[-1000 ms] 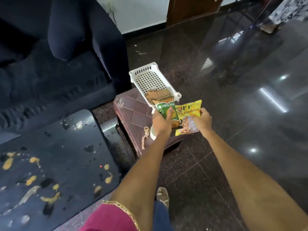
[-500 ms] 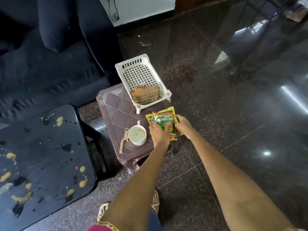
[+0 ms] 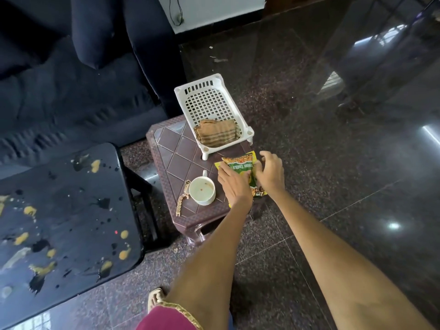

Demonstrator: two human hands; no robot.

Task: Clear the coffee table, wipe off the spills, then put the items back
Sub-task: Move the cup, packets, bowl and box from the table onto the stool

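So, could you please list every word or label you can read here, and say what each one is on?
"...alian Tadka": white letters on the green snack packet, seen sideways; the first letters are cut off by the left hand.
Small print at the packet's lower end, by the right hand: too small to read.
Yellow packet underneath: print hidden.
Nothing else bears text.

A home living room. A dark fabric sofa [image 3: 71, 91] fills the far left, with a black coffee table [image 3: 59, 222] spattered with yellow spills near it. A small brown plastic stool [image 3: 181, 163] stands on the polished dark granite floor [image 3: 333, 163], carrying a cup [image 3: 202, 190], a wristwatch [image 3: 182, 201] and a white basket [image 3: 209, 101].
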